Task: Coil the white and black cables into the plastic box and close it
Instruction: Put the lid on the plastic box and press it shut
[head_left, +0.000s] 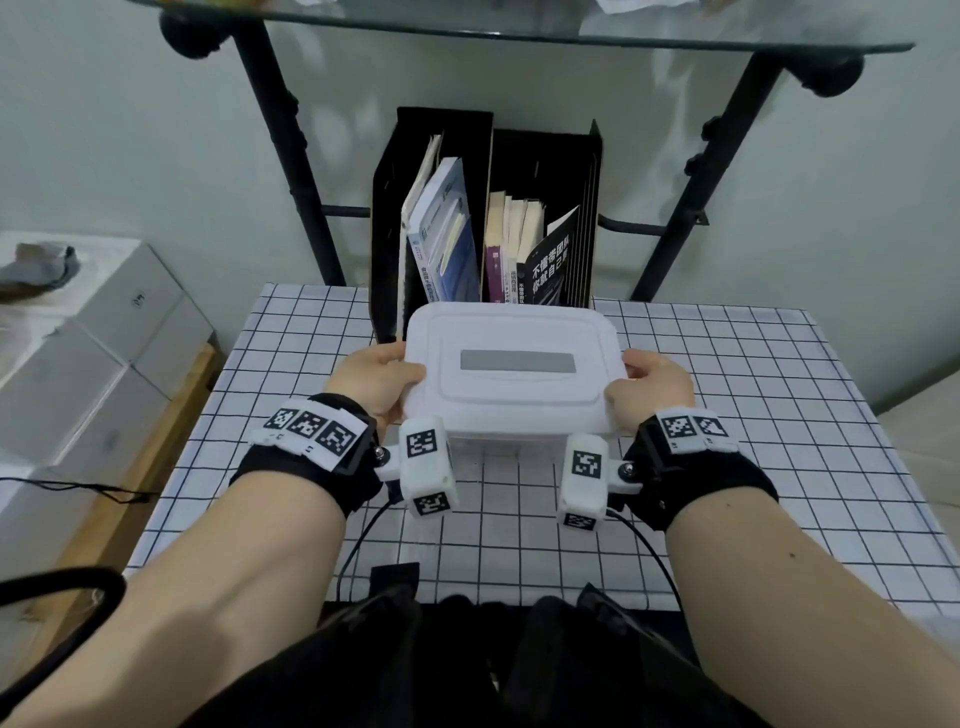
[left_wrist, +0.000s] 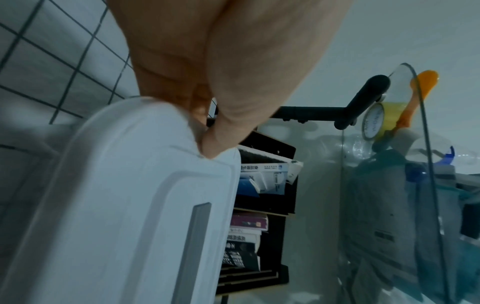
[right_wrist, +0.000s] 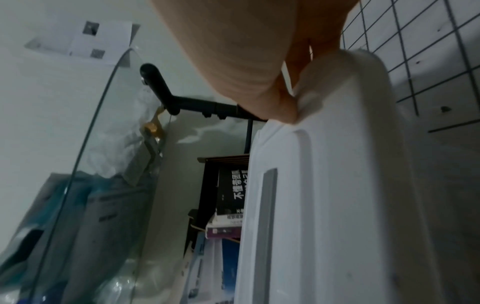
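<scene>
both hands (head_left: 382, 382) (head_left: 652, 387) clasped round lidded plastic box (head_left: 511, 364) on grid-patterned tablecloth (head_left: 727, 415), glass shelf (head_left: 519, 31) overhead

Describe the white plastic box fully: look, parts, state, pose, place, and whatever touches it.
The plastic box is a white, rounded-cornered rectangle of matte plastic. Its lid is on, with a raised border and a grey rectangular panel in the middle. It sits about level over the checked tablecloth, in front of the black book rack. The left hand and right hand grip its two short ends, thumbs on the lid. Contents are hidden.
</scene>
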